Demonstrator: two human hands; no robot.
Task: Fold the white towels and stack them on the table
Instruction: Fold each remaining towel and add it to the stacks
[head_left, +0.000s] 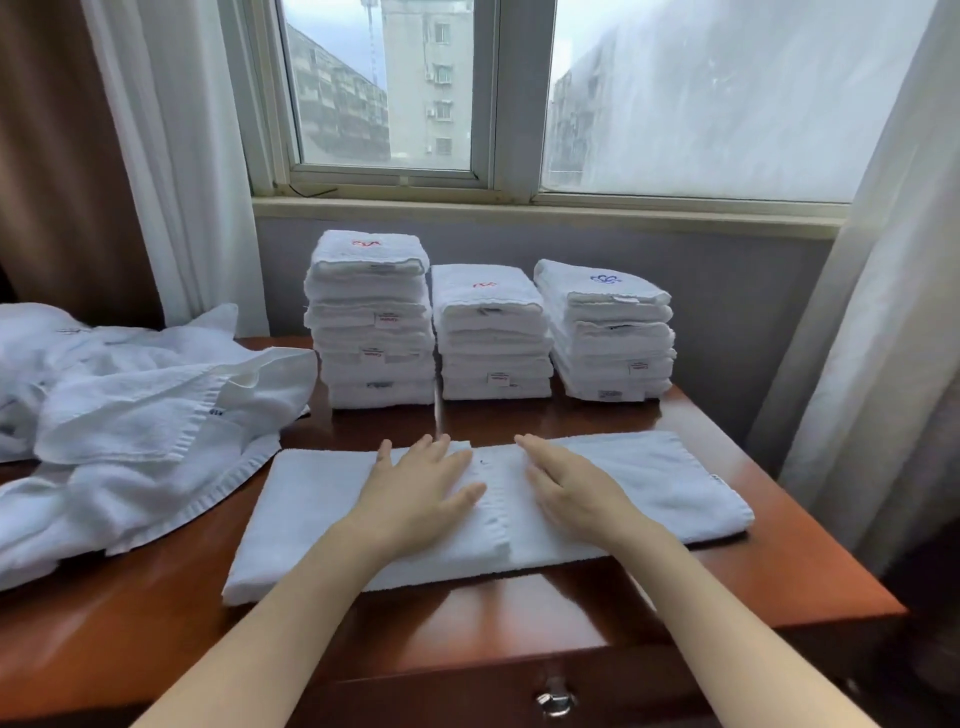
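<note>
2 bare forearms are reaching forward over the near edge of the tabletop (779, 577), above a drawer handle (555, 699). The left hand (421, 488) is lying flat, palm down, fingers straight and slightly spread, gripping nothing. The right hand (566, 488) is lying flat too, fingers straight and together. Both are pressing on the middle of a folded white towel (670, 478), which is lying as a long strip across the reddish wood, its ends running out past each hand. To the left, a pile of unfolded towels (130, 415) is lying rumpled. Farther back, 3 stacks are standing side by side: the left stack (374, 322), the middle stack (493, 332) and the right stack (608, 332). Behind them a window (384, 88) is showing grey buildings between curtains (171, 156).
</note>
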